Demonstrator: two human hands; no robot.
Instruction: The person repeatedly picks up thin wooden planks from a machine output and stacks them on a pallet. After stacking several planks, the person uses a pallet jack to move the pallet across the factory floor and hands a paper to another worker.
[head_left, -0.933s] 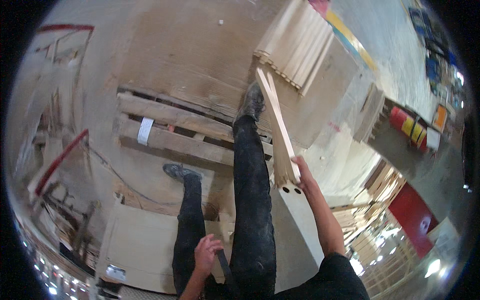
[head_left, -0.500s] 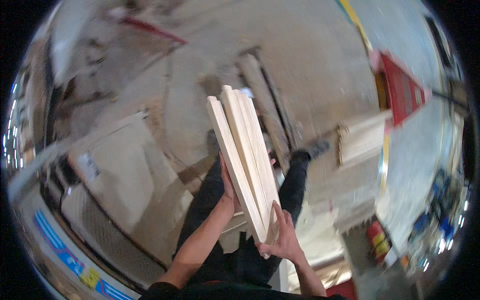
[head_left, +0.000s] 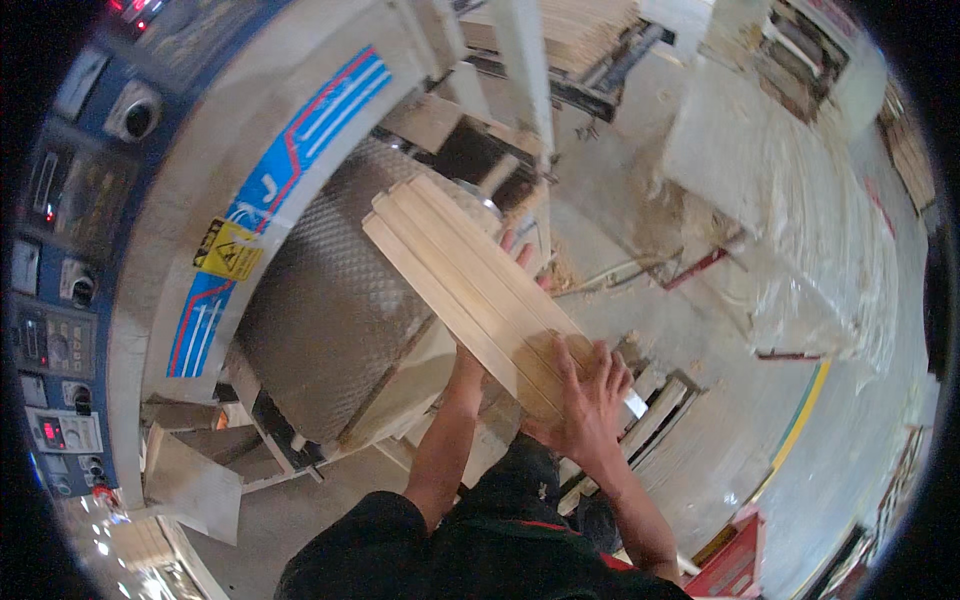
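Observation:
A bundle of pale wooden slats (head_left: 470,290) lies side by side across my hands, tilted from the upper left to the lower right. My left hand (head_left: 522,254) supports the bundle from beneath; its fingertips curl up past the far right edge, and the palm is hidden under the wood. My right hand (head_left: 592,395) grips the near end, fingers spread over the top face and thumb at the end. The upper left end of the slats hangs over the dark textured feed bed (head_left: 335,290) of a machine. Whether it touches the bed, I cannot tell.
A machine housing (head_left: 285,170) with blue stripes and a yellow warning label curves along the left, with a blue control panel (head_left: 85,270) beyond it. A dust-covered, plastic-wrapped block (head_left: 770,200) stands at the right. Stacked boards (head_left: 560,35) are at the top; a red stand (head_left: 730,560) is lower right.
My view has swung left to the machine, which now fills the left side. The bundle has turned from nearly upright to slanting left, and its slats now lie flatter and closer together.

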